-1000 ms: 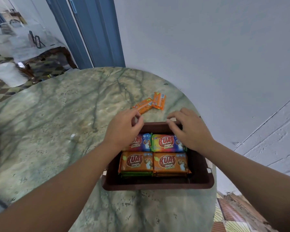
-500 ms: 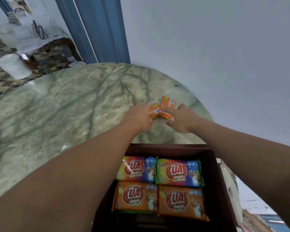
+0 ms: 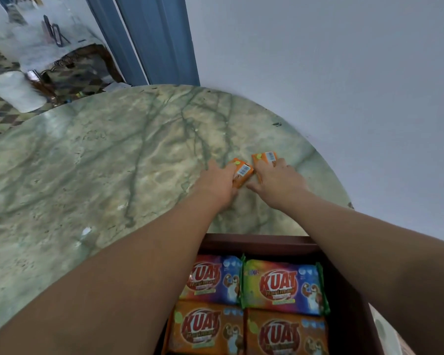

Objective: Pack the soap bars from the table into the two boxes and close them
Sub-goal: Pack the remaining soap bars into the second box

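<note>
Since half a second ago the two orange bars have come apart: they lay crossed and touching then, and now each sits under its own hand, with a strip of bare marble between them. Both arms reach farther over the box.

Left to right. The left hand (image 3: pixel 219 181) lies over the left bar (image 3: pixel 242 173), fingers curled round its near edge with the barcode end poking out past the fingertips; it looks like a grip taken from above so the bar can be lifted straight off the table (image 3: pixel 92 160). Just beyond the fingertips, to the right, the right bar (image 3: pixel 265 158) shows only its far end. The right hand (image 3: pixel 276 181) covers the rest, fingers bent down over it and thumb out toward the left hand. Whether the fingers have closed under the bar or only press on it I cannot tell.

Taking one bar in each hand probably lets both go into the box in a single trip.

Nearer than both wrists, under the forearms, the box (image 3: pixel 256 243) stands open. Its top layer shows four wrapped bars (image 3: pixel 280 286), two multicoloured behind and two orange in front, packed edge to edge. These two loose bars seem to be the last in view on the table; no lid or second box shows.
</note>
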The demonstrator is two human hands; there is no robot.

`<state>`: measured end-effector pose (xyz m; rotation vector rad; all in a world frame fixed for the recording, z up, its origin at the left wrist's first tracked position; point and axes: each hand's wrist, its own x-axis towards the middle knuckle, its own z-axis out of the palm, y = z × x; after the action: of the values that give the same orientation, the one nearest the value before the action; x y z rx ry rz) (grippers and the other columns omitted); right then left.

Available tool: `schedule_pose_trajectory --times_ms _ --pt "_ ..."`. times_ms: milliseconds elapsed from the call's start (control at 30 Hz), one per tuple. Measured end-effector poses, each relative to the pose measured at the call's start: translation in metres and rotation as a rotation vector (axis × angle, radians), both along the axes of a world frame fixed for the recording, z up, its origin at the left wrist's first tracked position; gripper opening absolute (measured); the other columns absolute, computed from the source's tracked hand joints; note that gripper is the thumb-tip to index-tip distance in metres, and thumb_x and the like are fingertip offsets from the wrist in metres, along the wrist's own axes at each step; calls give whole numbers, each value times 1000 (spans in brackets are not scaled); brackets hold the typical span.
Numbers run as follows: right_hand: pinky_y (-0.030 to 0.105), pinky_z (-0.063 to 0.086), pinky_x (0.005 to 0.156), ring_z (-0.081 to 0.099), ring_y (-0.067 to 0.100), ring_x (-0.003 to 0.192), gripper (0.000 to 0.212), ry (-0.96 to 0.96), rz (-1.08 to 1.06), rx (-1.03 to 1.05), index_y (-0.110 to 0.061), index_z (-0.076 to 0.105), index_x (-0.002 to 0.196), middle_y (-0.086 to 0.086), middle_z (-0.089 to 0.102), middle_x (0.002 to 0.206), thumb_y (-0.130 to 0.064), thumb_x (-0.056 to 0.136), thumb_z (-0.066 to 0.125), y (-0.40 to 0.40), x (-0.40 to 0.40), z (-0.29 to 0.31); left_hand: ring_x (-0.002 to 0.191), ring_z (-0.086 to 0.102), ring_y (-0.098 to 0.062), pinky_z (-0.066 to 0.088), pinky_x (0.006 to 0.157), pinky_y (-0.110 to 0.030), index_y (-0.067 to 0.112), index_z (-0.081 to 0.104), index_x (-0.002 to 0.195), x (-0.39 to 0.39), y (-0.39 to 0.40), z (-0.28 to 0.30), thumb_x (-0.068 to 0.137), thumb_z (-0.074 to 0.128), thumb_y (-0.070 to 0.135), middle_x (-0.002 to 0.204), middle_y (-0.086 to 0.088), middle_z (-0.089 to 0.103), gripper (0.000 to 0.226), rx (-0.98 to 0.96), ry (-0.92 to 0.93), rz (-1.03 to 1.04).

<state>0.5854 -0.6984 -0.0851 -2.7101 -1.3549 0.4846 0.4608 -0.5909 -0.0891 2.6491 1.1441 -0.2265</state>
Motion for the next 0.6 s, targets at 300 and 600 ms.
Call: schedule_pose_trajectory --times_ms 300,600 --pt "41 37 81 53 37 113 85 12 -101 -60 -17 28 137 14 48 122 -47 74 76 -16 -10 17 104 57 -30 52 89 -39 16 53 127 -25 -2 20 64 68 66 127 -15 54 82 -185 27 221" --pt "41 47 88 53 28 104 88 197 -63 272 -19 31 148 6 37 128 -56 77 68 -39 -49 74 100 64 -23 56 86 -45 21 38 129 -83 -36 82 59 61 70 120 -4 60 88 -184 -337 207"
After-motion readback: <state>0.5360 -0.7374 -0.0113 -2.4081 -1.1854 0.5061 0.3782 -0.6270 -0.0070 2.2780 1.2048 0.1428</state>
